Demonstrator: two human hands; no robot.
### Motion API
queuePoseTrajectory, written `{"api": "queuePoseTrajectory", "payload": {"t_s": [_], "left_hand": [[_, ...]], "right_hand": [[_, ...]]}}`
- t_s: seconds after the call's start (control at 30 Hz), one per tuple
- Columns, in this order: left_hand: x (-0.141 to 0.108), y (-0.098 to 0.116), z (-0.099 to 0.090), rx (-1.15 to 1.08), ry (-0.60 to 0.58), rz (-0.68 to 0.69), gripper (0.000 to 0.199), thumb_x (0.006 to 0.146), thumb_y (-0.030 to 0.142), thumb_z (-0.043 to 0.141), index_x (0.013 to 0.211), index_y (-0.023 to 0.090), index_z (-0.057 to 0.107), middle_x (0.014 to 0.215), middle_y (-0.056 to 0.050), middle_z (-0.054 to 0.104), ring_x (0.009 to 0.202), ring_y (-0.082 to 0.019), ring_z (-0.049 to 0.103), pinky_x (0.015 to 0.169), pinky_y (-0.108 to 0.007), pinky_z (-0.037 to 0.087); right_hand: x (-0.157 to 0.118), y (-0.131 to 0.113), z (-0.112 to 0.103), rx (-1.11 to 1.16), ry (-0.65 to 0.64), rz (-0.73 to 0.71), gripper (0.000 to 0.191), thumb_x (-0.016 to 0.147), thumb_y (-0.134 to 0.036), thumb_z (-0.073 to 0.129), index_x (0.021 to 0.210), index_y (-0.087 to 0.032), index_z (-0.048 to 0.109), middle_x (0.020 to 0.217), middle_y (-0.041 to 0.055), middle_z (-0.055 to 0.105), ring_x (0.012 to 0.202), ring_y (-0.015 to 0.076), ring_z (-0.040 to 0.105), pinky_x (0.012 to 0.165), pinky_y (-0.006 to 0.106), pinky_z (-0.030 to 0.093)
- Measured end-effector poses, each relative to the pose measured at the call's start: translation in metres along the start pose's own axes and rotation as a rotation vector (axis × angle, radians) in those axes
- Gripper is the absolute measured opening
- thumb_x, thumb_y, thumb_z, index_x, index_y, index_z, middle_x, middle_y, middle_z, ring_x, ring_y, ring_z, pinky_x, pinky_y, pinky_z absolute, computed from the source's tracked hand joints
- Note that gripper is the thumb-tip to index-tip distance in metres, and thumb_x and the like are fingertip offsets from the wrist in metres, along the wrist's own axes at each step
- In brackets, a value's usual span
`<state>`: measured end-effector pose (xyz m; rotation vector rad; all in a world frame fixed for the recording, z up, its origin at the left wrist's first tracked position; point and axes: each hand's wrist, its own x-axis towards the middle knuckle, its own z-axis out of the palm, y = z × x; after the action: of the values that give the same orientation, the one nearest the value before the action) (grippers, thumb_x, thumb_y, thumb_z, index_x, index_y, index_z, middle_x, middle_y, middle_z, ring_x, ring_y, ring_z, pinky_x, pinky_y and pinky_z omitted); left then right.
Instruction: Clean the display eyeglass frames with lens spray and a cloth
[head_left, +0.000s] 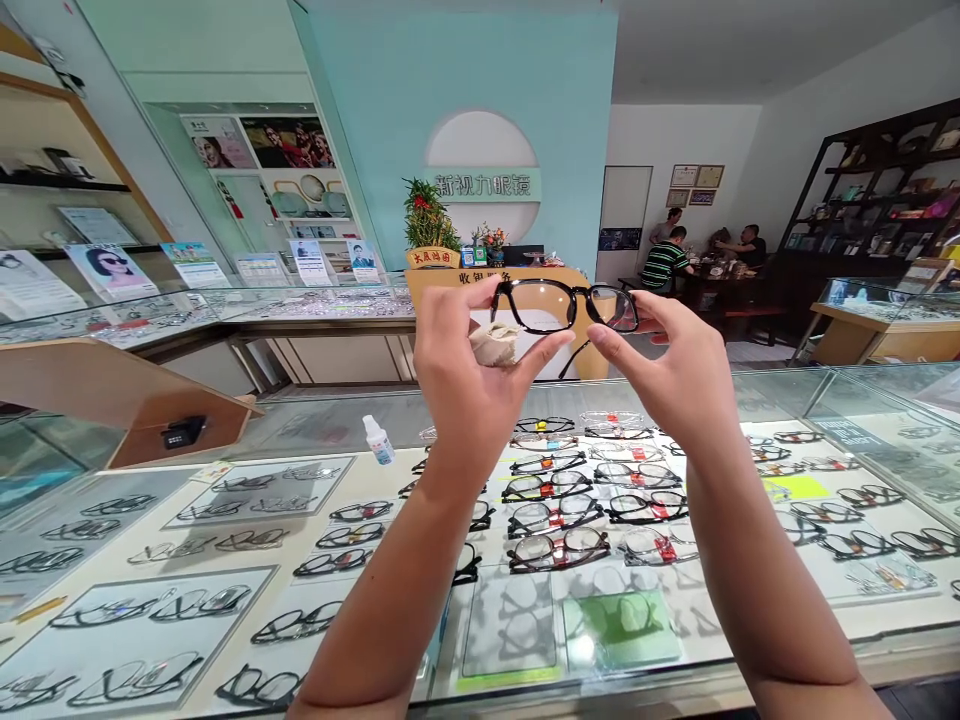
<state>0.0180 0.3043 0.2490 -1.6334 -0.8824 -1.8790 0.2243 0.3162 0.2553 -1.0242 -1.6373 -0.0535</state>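
Observation:
A pair of black-framed eyeglasses [576, 292] is held up in front of me, above the glass display counter [300, 690]. My left hand [472, 350] grips the left side of the frame, and a crumpled beige cloth [495, 343] is tucked in the same palm. At the other lens, my right hand [675, 350] pinches the frame, its thumb against the lower rim. One temple arm hangs down below the bridge. On the counter, beyond my left forearm, stands a small white spray bottle [379, 440].
Rows of eyeglasses [559, 550] lie in the counter under my arms. A green card [621, 628] is near the front. Another display case [322, 310] runs along the back left, beside a wooden reception desk [416, 290]. Several people sit at a table in the far right.

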Motion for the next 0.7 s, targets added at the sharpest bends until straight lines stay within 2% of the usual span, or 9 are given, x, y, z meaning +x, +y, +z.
{"api": "queuePoseTrajectory", "payload": {"t_s": [0.2,0.4,0.53,0.7], "left_hand": [[0.0,0.0,0.001,-0.009,0.002,-0.011,0.06,0.078,0.058,0.095,0.123,0.025,0.071,0.11,-0.009,0.068,0.102,-0.026,0.068,0.085,-0.044,0.059],[-0.001,-0.008,0.003,-0.058,-0.076,-0.103,0.068,0.08,0.061,0.093,0.135,0.029,0.069,0.128,-0.01,0.073,0.11,-0.026,0.069,0.091,-0.041,0.059],[-0.002,-0.011,0.005,-0.129,-0.118,-0.173,0.063,0.085,0.055,0.091,0.139,0.033,0.069,0.138,-0.011,0.074,0.119,-0.026,0.071,0.097,-0.042,0.058],[-0.005,-0.01,0.011,-0.174,-0.127,-0.219,0.07,0.083,0.048,0.093,0.145,0.034,0.066,0.147,-0.011,0.071,0.131,-0.029,0.069,0.099,-0.041,0.06]], "right_hand": [[-0.001,0.002,0.003,0.053,0.032,-0.019,0.065,0.088,-0.081,0.071,0.12,-0.024,0.077,0.115,0.0127,0.079,0.106,0.033,0.075,0.098,0.054,0.06],[-0.002,0.008,0.015,0.061,0.218,-0.124,0.07,0.092,-0.07,0.074,0.144,-0.025,0.058,0.134,0.0151,0.065,0.124,0.0348,0.066,0.098,0.053,0.06],[-0.004,0.007,0.021,0.037,0.342,-0.213,0.069,0.094,-0.064,0.075,0.148,-0.027,0.051,0.138,0.0156,0.056,0.127,0.0362,0.061,0.103,0.058,0.058],[-0.006,0.003,0.024,0.0,0.411,-0.284,0.071,0.095,-0.062,0.073,0.152,-0.03,0.045,0.14,0.0166,0.053,0.132,0.0396,0.056,0.104,0.065,0.056]]}}
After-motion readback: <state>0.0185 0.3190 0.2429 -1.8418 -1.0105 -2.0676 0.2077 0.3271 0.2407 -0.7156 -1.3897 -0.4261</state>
